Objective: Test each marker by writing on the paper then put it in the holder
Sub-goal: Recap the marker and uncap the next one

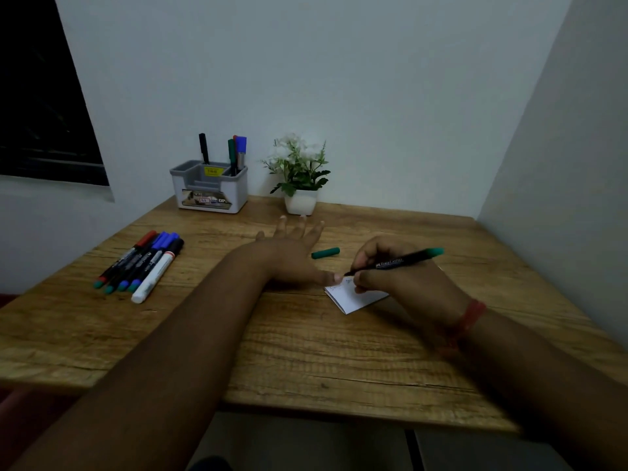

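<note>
My right hand (397, 270) grips a black marker with a green end (407, 260), its tip down on a small folded white paper (356, 300) that carries some scribbles. My left hand (295, 253) lies flat on the table with fingers spread, its thumb pressing the paper's left corner. The marker's green cap (325, 252) lies on the table between my hands. Several capped markers (142, 263) lie in a row at the left. A grey and white holder (210, 188) stands at the back with several markers upright in it.
A small potted plant (300, 175) in a white pot stands right of the holder against the back wall. The wooden table (306, 351) sits in a corner, with a wall close on the right. A dark window is at the upper left.
</note>
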`<action>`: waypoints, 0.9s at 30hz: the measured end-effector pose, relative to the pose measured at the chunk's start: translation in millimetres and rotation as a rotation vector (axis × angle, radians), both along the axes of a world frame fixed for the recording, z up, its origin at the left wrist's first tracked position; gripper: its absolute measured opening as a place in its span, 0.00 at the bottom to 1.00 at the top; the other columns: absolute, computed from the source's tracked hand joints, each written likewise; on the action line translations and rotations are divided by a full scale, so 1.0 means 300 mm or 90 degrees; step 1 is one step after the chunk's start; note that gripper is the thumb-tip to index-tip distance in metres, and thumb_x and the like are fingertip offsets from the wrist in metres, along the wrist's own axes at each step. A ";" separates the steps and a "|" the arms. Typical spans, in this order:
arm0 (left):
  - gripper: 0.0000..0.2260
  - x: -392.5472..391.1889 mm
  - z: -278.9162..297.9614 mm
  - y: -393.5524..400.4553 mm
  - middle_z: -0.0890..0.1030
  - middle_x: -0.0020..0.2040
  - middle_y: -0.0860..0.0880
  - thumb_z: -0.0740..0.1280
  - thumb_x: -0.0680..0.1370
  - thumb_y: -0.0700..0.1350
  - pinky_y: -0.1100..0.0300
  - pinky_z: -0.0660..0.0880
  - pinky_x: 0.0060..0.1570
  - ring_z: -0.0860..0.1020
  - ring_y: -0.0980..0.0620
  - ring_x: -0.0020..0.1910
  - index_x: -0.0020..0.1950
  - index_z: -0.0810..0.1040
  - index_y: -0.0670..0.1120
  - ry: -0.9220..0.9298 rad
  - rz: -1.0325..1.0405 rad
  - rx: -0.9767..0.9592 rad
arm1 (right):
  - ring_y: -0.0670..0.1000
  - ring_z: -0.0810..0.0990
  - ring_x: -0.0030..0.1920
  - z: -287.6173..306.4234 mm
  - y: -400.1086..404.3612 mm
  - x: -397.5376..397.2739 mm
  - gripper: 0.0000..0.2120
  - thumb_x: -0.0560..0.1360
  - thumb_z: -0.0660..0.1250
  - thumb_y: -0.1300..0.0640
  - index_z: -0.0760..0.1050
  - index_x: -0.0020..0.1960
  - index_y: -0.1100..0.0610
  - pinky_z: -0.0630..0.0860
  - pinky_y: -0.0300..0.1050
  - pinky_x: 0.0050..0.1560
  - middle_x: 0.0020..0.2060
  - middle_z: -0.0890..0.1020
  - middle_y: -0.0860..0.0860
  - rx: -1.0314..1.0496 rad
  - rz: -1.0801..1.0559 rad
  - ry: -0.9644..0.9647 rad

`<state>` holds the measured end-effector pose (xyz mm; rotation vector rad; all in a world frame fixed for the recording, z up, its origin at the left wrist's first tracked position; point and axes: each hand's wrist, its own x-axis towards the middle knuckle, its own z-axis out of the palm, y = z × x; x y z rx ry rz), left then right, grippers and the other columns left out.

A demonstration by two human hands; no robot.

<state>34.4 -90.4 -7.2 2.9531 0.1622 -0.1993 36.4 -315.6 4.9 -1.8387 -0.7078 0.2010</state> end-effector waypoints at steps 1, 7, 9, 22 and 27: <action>0.54 -0.002 0.001 -0.004 0.32 0.80 0.50 0.61 0.66 0.79 0.29 0.41 0.72 0.32 0.41 0.78 0.78 0.33 0.60 0.006 -0.004 0.009 | 0.50 0.85 0.45 -0.009 -0.002 -0.001 0.04 0.73 0.72 0.67 0.81 0.46 0.61 0.82 0.47 0.49 0.44 0.86 0.56 -0.027 -0.005 -0.015; 0.55 -0.003 -0.004 -0.010 0.32 0.80 0.50 0.61 0.65 0.79 0.28 0.42 0.72 0.32 0.39 0.78 0.79 0.33 0.59 0.012 -0.010 0.017 | 0.51 0.84 0.48 -0.041 0.015 0.002 0.02 0.72 0.74 0.59 0.81 0.42 0.55 0.81 0.51 0.48 0.42 0.86 0.49 -0.102 -0.027 -0.062; 0.55 -0.002 -0.004 -0.009 0.31 0.80 0.50 0.61 0.65 0.79 0.28 0.41 0.72 0.32 0.39 0.77 0.79 0.33 0.59 0.017 -0.008 0.010 | 0.49 0.84 0.47 -0.045 0.019 0.000 0.03 0.72 0.74 0.59 0.81 0.42 0.55 0.81 0.48 0.46 0.41 0.86 0.48 -0.106 -0.033 -0.074; 0.54 -0.003 0.000 -0.008 0.32 0.80 0.49 0.61 0.66 0.79 0.28 0.43 0.72 0.33 0.38 0.78 0.79 0.34 0.58 0.028 0.007 0.015 | 0.47 0.83 0.46 -0.052 0.024 0.008 0.02 0.72 0.73 0.59 0.82 0.41 0.55 0.81 0.51 0.48 0.41 0.86 0.47 -0.132 -0.025 -0.077; 0.54 0.001 0.001 -0.009 0.32 0.80 0.49 0.61 0.66 0.78 0.29 0.43 0.72 0.33 0.38 0.78 0.79 0.34 0.59 0.033 0.010 0.019 | 0.48 0.84 0.46 -0.054 0.019 0.009 0.03 0.72 0.72 0.60 0.81 0.39 0.55 0.81 0.54 0.50 0.41 0.86 0.48 -0.128 -0.019 -0.079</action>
